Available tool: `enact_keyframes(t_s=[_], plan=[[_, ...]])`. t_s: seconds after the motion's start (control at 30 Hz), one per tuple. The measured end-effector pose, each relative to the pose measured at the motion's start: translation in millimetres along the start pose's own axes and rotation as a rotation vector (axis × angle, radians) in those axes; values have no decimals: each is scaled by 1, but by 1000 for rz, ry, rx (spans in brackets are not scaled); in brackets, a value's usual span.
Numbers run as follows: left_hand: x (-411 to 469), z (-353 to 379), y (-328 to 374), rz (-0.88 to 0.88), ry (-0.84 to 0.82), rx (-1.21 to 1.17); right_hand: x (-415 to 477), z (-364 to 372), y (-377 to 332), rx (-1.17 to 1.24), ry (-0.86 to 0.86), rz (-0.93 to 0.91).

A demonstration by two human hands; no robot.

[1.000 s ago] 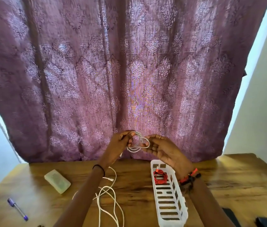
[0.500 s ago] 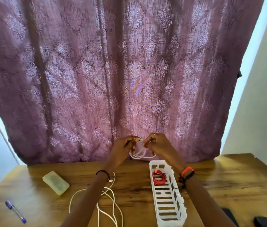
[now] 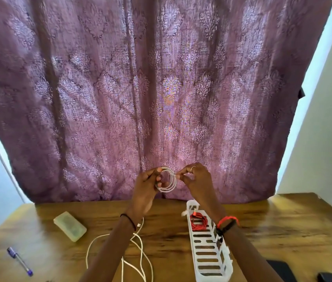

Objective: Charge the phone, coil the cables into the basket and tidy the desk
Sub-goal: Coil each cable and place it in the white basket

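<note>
Grip: left hand (image 3: 147, 187) curled round white cable coil (image 3: 173, 184); right hand (image 3: 198, 180) pinches its strand. Below-right sits basket (image 3: 192, 249), nearer right hand, long axis toward viewer.

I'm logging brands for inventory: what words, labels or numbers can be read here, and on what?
None can be read. The pale translucent rectangular case, purple-capped clear pen, white slotted plastic basket and white coiled cable show no legible print; any marks are too blurred.

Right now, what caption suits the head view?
Left hand and right hand hold a white cable coil above the wooden desk; slotted white plastic basket holds red cable.
</note>
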State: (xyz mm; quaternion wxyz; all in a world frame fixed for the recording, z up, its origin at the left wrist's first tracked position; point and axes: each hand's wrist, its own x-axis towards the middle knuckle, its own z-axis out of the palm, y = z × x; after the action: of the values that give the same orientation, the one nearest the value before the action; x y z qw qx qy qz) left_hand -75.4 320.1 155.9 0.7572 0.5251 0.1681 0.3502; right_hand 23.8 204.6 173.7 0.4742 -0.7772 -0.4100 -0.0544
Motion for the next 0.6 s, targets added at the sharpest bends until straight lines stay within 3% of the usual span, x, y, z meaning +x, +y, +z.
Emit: enact_keyframes(t_s=[0.17,0.3,0.6], plan=[[-5,13,-5,-41,82,-211,-15,21,-2,-173,122,-59],[-7,20,-11,-15,112,-270,-25,42,-4,-150,171,8],[-4,13,-20,-15,44,-315,-18,40,-6,-117,45,157]])
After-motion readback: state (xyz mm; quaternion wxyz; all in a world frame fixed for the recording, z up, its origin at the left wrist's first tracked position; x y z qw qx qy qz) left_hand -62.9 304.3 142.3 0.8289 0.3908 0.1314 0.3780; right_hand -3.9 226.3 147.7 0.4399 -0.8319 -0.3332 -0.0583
